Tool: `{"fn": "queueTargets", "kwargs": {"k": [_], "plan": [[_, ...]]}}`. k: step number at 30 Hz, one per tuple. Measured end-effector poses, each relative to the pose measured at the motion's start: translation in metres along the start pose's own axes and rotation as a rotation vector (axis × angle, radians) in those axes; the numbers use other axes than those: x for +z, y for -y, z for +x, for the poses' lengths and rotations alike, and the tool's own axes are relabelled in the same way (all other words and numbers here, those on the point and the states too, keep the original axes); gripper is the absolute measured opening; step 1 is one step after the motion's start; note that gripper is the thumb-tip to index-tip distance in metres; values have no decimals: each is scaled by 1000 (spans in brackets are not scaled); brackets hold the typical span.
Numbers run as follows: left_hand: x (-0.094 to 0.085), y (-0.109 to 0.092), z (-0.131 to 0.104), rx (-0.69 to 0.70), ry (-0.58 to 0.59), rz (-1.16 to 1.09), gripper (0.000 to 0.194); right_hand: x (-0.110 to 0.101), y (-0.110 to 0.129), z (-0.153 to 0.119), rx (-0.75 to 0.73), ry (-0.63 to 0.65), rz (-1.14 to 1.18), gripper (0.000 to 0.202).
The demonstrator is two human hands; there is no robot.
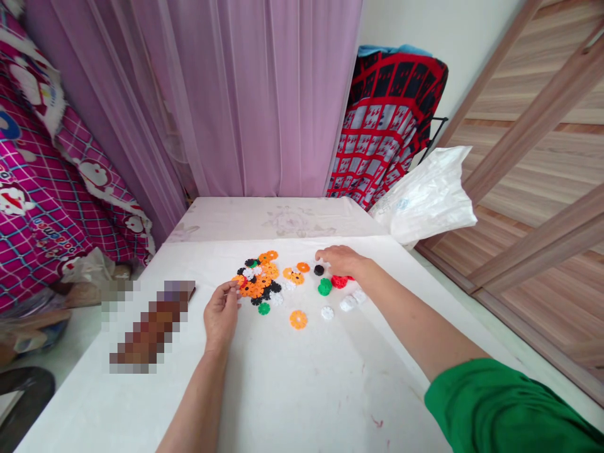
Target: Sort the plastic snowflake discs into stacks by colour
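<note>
A mixed pile of flower-shaped plastic discs (257, 286), mostly orange and black, lies on the white table. My left hand (223, 309) is at the pile's left edge, its fingertips pinched at an orange disc. Further right, my right hand (340, 258) reaches over the discs with bent fingers; what its fingertips hold, if anything, is too small to tell. Close to it are a black disc stack (319, 270), a green stack (324, 287), red discs (338, 282) and white discs (353, 300). A single orange disc (298, 319) and a white one (327, 313) lie nearer me.
A pixelated flat object (153, 324) lies on the table's left side. A white plastic bag (425, 198) stands at the back right corner. Purple curtains (264, 94) hang behind the table (302, 390), and wooden cabinet doors (542, 189) are at the right.
</note>
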State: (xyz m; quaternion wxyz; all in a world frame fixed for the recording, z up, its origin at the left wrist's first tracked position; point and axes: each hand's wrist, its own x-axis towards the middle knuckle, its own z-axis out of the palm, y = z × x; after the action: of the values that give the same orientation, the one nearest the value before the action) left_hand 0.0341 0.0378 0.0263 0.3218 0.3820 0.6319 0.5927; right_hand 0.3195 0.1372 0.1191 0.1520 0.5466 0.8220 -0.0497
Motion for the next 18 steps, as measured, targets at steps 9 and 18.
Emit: {"fn": "queueTargets", "kwargs": {"k": [9, 18], "plan": [[2, -1, 0, 23, 3, 6, 33, 22, 72, -72, -63, -206, 261, 24], [0, 9, -1, 71, 11, 49, 30, 67, 142, -89, 165, -213, 306, 28]]}}
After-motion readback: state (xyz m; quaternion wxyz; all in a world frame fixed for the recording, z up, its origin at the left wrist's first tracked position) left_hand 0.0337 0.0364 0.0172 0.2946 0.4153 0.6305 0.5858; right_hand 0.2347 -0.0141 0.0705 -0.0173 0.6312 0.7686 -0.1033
